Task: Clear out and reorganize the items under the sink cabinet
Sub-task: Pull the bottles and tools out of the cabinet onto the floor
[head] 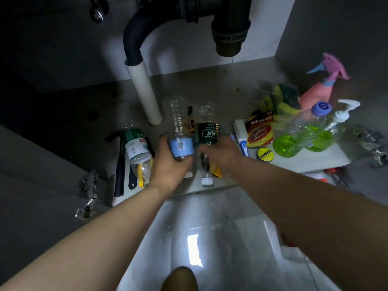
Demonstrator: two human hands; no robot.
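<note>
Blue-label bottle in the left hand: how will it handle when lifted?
Probably very light: the blue-label bottle looks clear through, no liquid visible. Its thin ribbed wall would likely dent under a hard squeeze from the left hand. Round and on its side, it may roll on the cabinet floor if released.

Hammer L of btls, pipe behind, spray btl far R

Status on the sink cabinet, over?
Left hand grips blue-label bottle. Right hand grips dark green-label bottle. White pipe just behind; third bottle lying left.
</note>
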